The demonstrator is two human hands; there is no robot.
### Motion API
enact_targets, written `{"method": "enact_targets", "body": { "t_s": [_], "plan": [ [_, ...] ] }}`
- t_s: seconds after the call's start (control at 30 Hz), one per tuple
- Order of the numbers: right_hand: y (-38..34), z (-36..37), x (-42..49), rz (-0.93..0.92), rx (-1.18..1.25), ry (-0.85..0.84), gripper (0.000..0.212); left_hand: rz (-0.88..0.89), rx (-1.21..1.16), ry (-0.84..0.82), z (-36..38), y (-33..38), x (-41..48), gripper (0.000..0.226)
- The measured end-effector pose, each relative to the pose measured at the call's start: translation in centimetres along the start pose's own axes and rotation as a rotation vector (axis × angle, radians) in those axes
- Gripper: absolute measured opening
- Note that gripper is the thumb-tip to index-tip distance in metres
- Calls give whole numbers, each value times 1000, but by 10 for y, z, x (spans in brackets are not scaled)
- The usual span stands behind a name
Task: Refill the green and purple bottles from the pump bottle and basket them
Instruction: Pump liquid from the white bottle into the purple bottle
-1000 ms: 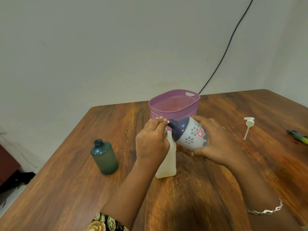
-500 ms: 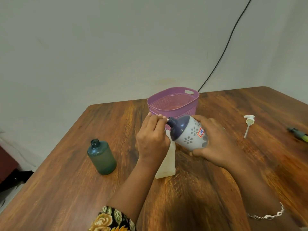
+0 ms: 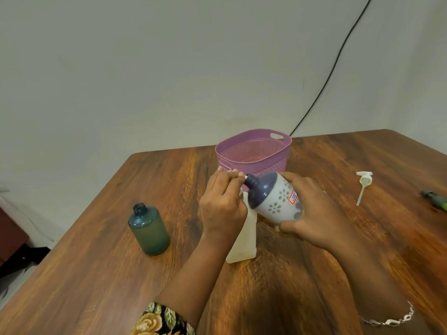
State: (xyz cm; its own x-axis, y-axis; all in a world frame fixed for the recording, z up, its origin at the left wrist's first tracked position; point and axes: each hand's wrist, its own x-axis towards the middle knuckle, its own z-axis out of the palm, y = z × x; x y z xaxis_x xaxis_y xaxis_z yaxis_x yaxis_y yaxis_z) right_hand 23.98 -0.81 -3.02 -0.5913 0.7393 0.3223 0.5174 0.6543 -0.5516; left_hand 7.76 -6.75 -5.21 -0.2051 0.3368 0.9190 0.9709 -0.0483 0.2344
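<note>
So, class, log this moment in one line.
left hand: grips pump bottle top | right hand: holds purple bottle tilted | green bottle: upright, uncapped

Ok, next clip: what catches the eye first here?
Two hands meet mid-table: the right hand holds the purple bottle tipped sideways, its neck toward the left hand, which grips the top of the pump bottle standing upright. Behind them sits the purple basket; the open green bottle stands to the left.

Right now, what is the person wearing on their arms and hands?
The left hand comes out of a black sleeve with yellow flowers and green leaves, and the forearm is uncovered. The right hand has a thin silver chain bracelet at the wrist. Neither hand wears a glove.
</note>
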Motion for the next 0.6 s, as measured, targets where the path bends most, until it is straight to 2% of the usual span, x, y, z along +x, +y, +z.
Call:
{"method": "enact_targets", "body": {
  "t_s": [0.17, 0.47, 0.6],
  "plan": [
    [-2, -4, 2, -5, 24, 22, 96, 7, -11, -83, -4, 1, 14, 21],
    [1, -1, 1, -4, -7, -16, 96, -44, -62, -25, -2, 1, 4, 21],
    [-2, -2, 2, -4, 11, -15, 95, -29, -66, -94, -9, 3, 9, 27]
  ]
}}
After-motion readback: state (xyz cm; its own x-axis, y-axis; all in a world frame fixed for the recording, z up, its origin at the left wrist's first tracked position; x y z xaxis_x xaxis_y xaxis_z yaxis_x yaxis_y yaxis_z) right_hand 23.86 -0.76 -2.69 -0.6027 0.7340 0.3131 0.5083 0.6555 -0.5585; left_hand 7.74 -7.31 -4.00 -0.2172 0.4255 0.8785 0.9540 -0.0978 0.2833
